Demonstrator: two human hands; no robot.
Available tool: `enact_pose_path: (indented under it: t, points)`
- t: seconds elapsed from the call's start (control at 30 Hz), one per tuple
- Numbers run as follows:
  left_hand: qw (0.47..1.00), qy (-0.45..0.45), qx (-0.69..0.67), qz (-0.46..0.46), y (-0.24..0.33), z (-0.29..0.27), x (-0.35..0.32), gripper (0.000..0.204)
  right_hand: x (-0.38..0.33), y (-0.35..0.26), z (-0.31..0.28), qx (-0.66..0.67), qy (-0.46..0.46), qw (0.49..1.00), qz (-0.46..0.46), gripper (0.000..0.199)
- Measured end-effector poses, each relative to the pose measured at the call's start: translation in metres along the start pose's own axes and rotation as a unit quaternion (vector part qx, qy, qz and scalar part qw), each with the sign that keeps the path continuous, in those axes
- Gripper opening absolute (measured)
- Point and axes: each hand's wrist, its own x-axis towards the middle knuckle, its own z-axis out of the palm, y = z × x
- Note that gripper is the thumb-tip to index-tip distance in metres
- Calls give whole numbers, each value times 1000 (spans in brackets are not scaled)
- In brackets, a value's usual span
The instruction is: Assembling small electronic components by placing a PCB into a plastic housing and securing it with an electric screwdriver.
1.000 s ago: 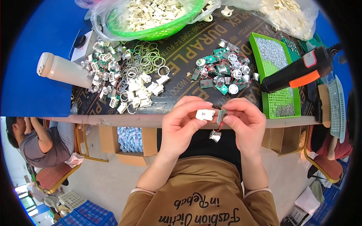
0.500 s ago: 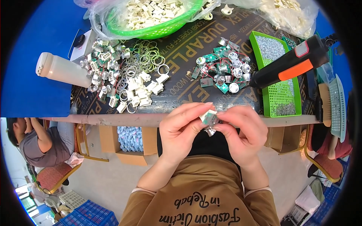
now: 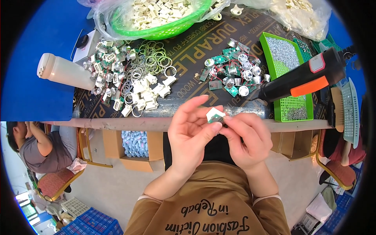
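Observation:
Just over the table's near edge, a small white plastic housing with a green circuit board [image 3: 214, 115] sits between my two hands. My left hand [image 3: 190, 135] steadies it with the thumb along its near side, while the index finger is lifted away. On the other side, my right hand [image 3: 248, 137] pinches its right end between thumb and index finger. Beyond the hands lies a heap of green circuit boards [image 3: 232, 70] with shiny reflector cups and red wires. White plastic housings [image 3: 147, 94] are piled to the left, beside several metal rings [image 3: 153, 58].
A black power screwdriver [image 3: 303, 76] with an orange trigger hangs over a green tray [image 3: 308, 103] of screws. Assembled pieces [image 3: 107, 74] and a whitish bottle [image 3: 64, 72] stand left. A green basket [image 3: 168, 32] of white parts is at the back. Another person [image 3: 45, 147] sits far left.
The housing has been turned in my fingers, and the reflector cup below it no longer shows. My left index finger has lifted off. The screwdriver has swung slightly right.

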Motion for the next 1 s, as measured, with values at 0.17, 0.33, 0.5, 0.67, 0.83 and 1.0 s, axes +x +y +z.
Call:
enact_pose_path:
  t: [0.17, 0.33, 0.5, 0.67, 0.83, 1.0]
  points:
    - [999, 27, -25, -37, 3, 0, 4, 45, -4, 0, -3, 39, -46, 998, 27, 27]
    - [1000, 27, 4, -8, 0, -3, 5, 52, -6, 8, -3, 268, -107, 936, 202, 40]
    - [1000, 10, 6, -19, -4, -7, 5, 52, -8, 3, -2, 431, -119, 837, 315, 38]
    - [1000, 9, -3, -14, -8, -8, 6, 51, -11, 6, -1, 415, -131, 840, 325, 38]
    - [999, 12, 2, -39, -9, -13, 7, 51, -11, 6, -1, 423, -130, 834, 328, 38]
    - [999, 31, 7, -38, -8, -8, 7, 52, -11, 5, -1, 423, -134, 832, 331, 40]
